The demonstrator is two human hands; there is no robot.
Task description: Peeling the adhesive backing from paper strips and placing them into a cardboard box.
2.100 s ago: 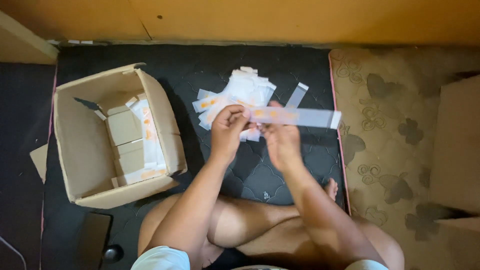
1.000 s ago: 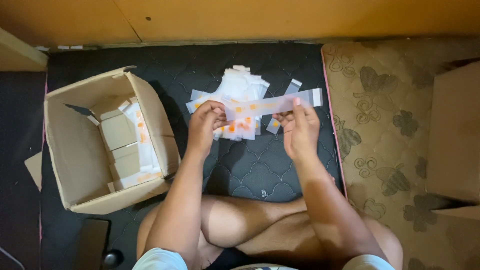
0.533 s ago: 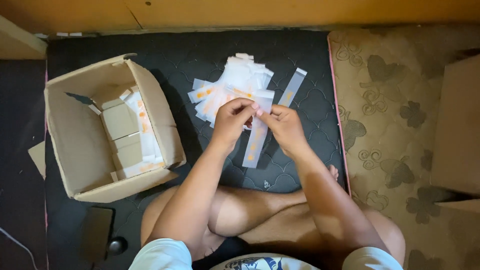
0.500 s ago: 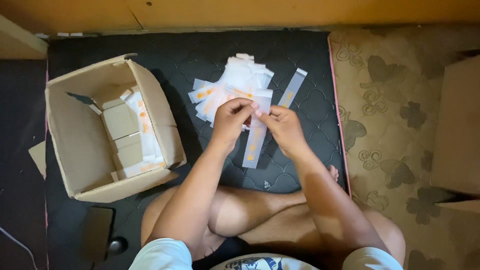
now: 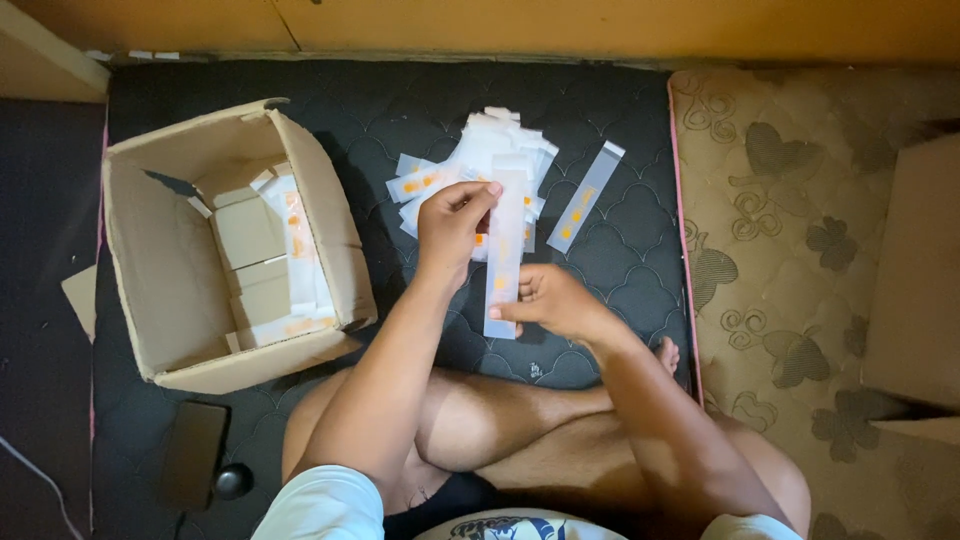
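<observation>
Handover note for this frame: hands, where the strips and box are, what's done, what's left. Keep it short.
Left hand: pinches the top end of a long clear plastic strip with orange print.
Right hand: pinches the strip's bottom end; strip held upright above the black quilted mat.
Loose pile of similar white-and-orange strips lies on the mat beyond the hands; one separate strip to its right.
Open brown cardboard box, left, holds stacked packs and strips.
Done: some strips already lie in the box.
Left: the pile and the held strip remain outside the box.

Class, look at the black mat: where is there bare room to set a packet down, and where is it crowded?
Bare mat lies between the lone strip and the patterned mattress. Crowded: the packet pile.
</observation>
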